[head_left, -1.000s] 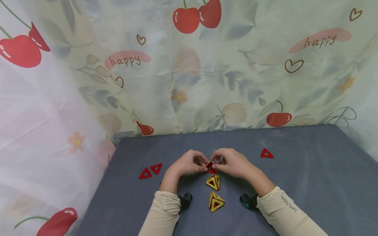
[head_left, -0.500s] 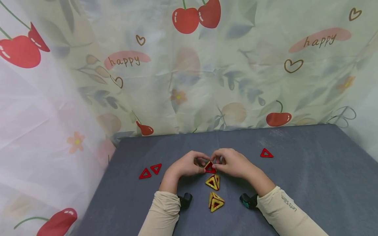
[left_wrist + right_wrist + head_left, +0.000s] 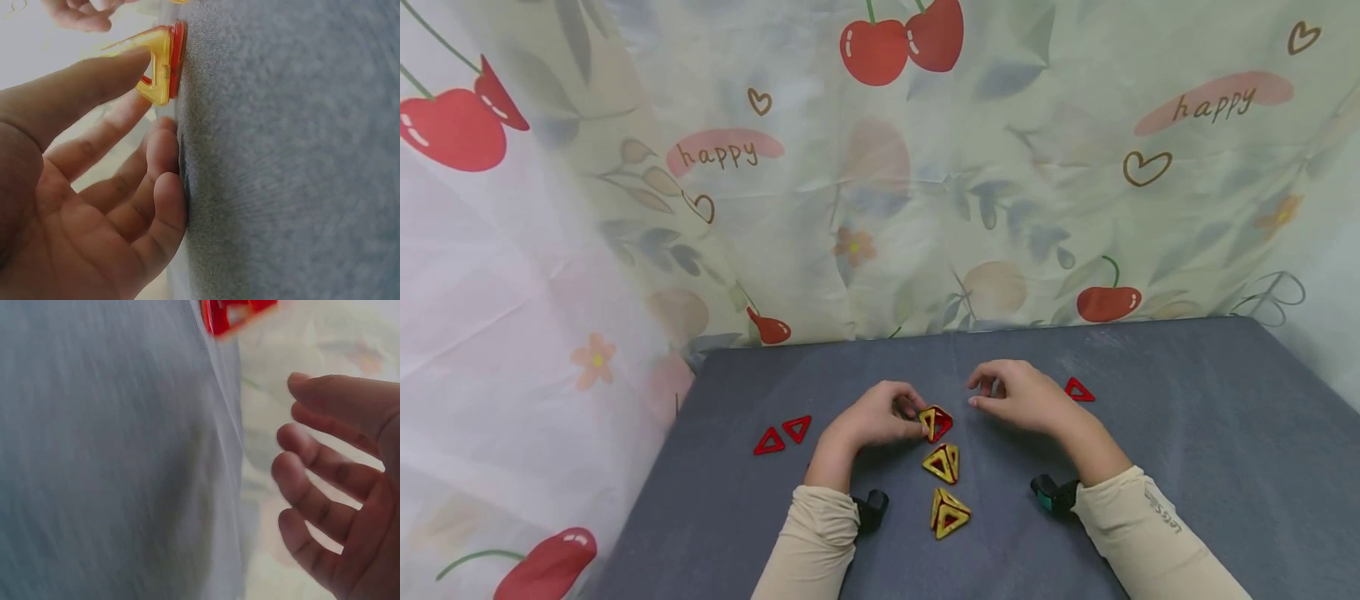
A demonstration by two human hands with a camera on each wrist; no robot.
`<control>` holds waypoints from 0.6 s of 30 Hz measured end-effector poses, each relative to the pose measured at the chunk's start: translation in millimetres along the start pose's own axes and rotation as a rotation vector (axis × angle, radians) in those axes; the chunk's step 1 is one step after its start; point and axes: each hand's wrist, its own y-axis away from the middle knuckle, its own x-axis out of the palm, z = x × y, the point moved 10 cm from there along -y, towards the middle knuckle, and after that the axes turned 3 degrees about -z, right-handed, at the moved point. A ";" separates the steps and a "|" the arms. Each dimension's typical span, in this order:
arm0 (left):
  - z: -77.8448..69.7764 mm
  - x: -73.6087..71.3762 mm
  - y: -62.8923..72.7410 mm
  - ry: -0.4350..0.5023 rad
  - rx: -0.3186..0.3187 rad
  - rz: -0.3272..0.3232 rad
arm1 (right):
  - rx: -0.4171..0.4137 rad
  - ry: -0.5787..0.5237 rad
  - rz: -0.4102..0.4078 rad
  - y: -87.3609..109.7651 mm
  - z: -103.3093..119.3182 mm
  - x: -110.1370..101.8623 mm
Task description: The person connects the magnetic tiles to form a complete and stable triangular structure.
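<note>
My left hand (image 3: 878, 417) pinches a small pyramid of magnetic triangle tiles (image 3: 945, 422), yellow on the near left side and red on the right. In the left wrist view, thumb and a finger grip its yellow tile (image 3: 164, 78), and a red tile (image 3: 179, 56) stands against it at the tabletop. Right of the pyramid, my right hand (image 3: 1022, 398) hovers with loosely bent fingers and holds nothing. A red part of the pyramid (image 3: 219, 322) shows at the top of the right wrist view, apart from that hand.
Two yellow-and-red tile pyramids, a middle one (image 3: 952, 458) and a nearer one (image 3: 955, 523), stand in line towards me. Two red triangles (image 3: 769, 451) lie left on the grey table (image 3: 1165, 433). Another red triangle (image 3: 1081, 397) lies behind the right forearm. A patterned curtain (image 3: 910, 208) hangs behind.
My right hand has let go of the pyramid and moved right, now partly covering the far red triangle. The pyramid has turned, so its yellow side shows. The left hand stays nearly in place.
</note>
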 end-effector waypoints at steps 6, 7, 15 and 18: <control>-0.4 -1.4 -0.1 -0.021 0.012 -0.025 | 0.082 0.026 0.010 7.9 -36.4 -23.2; -0.4 -1.0 0.0 -0.018 0.012 -0.023 | 0.097 0.024 0.010 9.7 -43.1 -26.8; -2.3 0.0 0.6 -0.013 0.027 -0.014 | 0.172 0.001 -0.049 27.6 -86.7 -62.5; -2.2 -0.1 0.4 -0.027 0.021 -0.017 | 0.207 0.022 -0.053 36.1 -103.3 -73.0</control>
